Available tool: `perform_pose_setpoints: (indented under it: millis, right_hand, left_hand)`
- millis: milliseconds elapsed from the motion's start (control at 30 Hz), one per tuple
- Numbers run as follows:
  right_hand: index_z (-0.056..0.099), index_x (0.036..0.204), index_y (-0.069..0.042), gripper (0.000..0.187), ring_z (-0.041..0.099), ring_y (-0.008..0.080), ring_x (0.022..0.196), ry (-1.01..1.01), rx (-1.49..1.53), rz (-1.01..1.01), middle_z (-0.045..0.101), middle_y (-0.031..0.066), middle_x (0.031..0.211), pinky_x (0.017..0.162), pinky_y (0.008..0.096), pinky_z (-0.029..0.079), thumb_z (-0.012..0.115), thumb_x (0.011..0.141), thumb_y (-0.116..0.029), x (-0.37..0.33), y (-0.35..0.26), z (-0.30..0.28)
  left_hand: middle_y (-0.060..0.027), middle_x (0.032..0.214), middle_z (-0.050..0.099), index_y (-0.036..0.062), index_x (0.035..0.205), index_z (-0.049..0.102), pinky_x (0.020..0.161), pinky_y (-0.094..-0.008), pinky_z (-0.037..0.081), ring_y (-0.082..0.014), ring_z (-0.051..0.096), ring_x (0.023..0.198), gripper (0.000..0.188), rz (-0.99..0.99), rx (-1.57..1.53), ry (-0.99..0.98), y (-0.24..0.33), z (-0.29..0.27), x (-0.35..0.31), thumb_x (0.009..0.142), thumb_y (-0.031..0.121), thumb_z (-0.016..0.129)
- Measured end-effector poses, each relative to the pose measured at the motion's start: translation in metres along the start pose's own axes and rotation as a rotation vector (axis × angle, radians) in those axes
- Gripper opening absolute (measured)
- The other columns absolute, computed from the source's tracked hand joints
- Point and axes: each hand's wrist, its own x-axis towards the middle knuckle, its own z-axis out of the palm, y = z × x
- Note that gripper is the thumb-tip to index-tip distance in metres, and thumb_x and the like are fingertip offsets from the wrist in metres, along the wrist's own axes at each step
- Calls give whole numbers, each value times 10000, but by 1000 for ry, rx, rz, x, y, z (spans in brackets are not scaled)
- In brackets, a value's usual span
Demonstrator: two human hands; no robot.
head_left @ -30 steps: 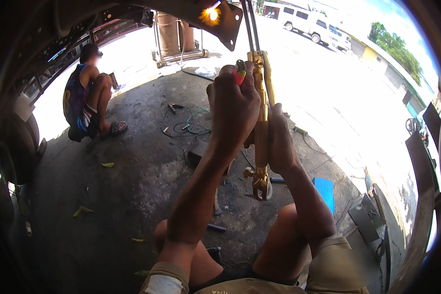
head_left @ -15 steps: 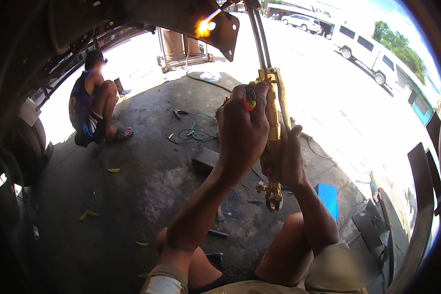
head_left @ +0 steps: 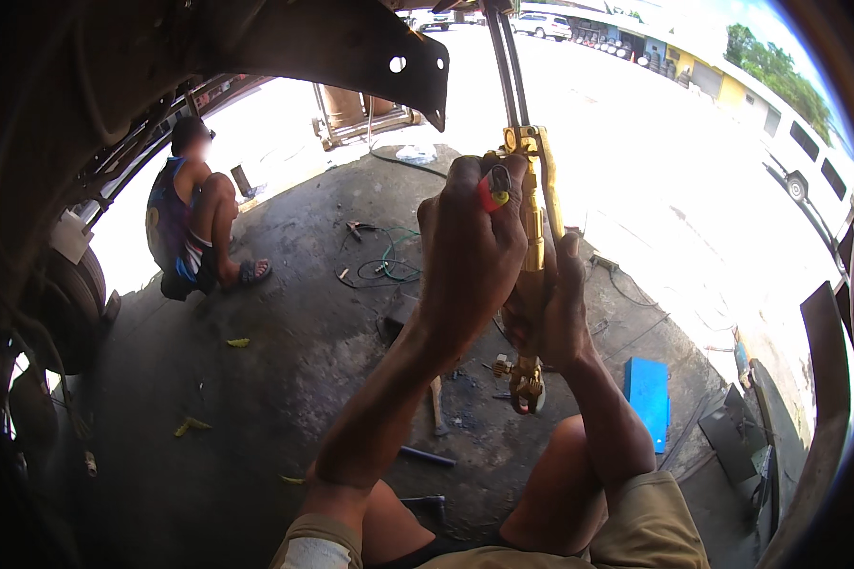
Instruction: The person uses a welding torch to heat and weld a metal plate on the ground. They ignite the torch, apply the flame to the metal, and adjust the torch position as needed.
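Observation:
A brass cutting torch (head_left: 534,223) stands nearly upright in front of me, its paired thin tubes running up out of the top of the picture. My right hand (head_left: 552,313) is wrapped around its handle, thumb lying along the side. In my closed left hand (head_left: 470,261) is a small red lighter (head_left: 494,192) with a metal top. The left fingers are against the torch body near its upper fittings; their exact contact is hidden. Brass valve fittings (head_left: 525,379) show below my right hand. The torch tip is out of view, and no flame is visible.
A dark steel plate with holes (head_left: 389,66) hangs overhead at left. Another person (head_left: 194,213) squats beyond it. Cables and a clamp (head_left: 380,261), a hammer (head_left: 437,408) and a blue box (head_left: 646,403) lie on the concrete. Metal sheets (head_left: 735,431) are at right.
The orange flame by the steel plate no longer shows. My view has turned, so the surroundings shift. Both hands keep their hold on the torch and lighter.

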Motion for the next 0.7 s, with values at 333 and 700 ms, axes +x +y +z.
perform_pose_setpoints:
  millis: [333,700]
  right_hand:
    - [531,954,-101,846,424,131,426,43,27,41,465,23,640,388,290,353,190,888,-872,21,1,16]
    - [526,832,-67,827,458,116,449,10,53,19,477,25,641,412,275,365,235,917,-837,24,13,20]
  left_hand:
    - [-184,615,619,-37,825,581,593,-458,510,-335,669,566,311,-111,179,-65,-13,-3,14,1029,197,564]
    - [-194,598,610,-44,802,583,572,-467,496,-353,650,547,341,-95,229,-42,-22,-9,12,1030,209,566]
